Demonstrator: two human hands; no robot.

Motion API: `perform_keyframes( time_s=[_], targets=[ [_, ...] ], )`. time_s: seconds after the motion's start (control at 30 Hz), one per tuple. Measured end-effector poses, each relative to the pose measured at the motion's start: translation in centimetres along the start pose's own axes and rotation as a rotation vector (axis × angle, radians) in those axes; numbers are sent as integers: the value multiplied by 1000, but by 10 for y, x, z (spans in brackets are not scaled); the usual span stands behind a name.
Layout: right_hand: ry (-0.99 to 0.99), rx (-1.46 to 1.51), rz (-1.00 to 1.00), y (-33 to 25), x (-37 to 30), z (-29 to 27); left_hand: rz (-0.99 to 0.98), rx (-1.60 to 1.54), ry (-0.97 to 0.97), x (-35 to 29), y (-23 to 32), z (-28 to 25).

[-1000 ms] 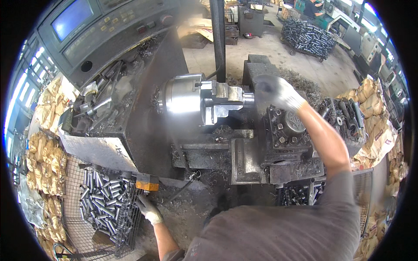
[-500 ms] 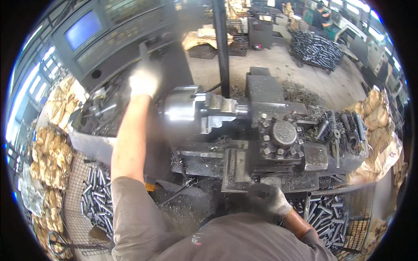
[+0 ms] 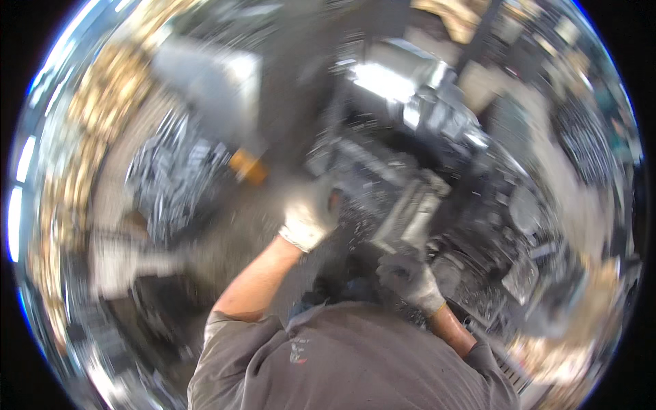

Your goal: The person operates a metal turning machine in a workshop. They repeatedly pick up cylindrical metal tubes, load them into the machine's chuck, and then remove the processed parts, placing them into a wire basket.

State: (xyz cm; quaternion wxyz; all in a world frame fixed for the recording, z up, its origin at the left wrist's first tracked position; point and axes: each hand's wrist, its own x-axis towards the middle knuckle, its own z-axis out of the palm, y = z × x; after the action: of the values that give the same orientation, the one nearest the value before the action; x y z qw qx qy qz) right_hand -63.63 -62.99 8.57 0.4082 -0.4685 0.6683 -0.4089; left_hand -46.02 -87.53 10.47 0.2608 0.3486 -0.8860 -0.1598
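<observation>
Much of the head view is smeared by motion. In front of me is a metal lathe with a shiny chuck (image 3: 389,80) and a dark tool post (image 3: 525,208) to its right. My left hand (image 3: 307,217), in a whitish glove, is low by the machine's front, left of the carriage (image 3: 410,215); its fingers are too blurred to read. My right hand (image 3: 410,281) wears a glove with blackened fingers. It is curled at the carriage's near side, beside a round grey part (image 3: 447,272); whatever lies inside its fingers is hidden.
Left of the lathe lies a pile of metal tubes (image 3: 174,174), with an orange block (image 3: 247,167) near it. Brown wrapped bundles (image 3: 113,89) line the left side. Another heap of metal parts (image 3: 581,140) stands at the far right.
My left hand has come down from the control panel side to the lathe's front. The whole view has swung left and down. My right hand stays near the carriage.
</observation>
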Motion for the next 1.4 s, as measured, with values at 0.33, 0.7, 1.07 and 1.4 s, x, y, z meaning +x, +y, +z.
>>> perform_keyframes(
  time_s=[0.33,0.7,1.07,1.4],
  targets=[
    [-679,-266,8,-25,66,183,-2350,-126,-213,-769,-65,-7],
    [-1570,-689,-696,-135,-118,554,-1870,-783,2522,-981,191,101],
    [-1938,-850,-1103,-205,-213,707,-2299,1190,2972,-915,296,-55],
    [-2361,41,-1384,-432,-359,881,-1536,1094,3094,-966,392,49]
  ],
)
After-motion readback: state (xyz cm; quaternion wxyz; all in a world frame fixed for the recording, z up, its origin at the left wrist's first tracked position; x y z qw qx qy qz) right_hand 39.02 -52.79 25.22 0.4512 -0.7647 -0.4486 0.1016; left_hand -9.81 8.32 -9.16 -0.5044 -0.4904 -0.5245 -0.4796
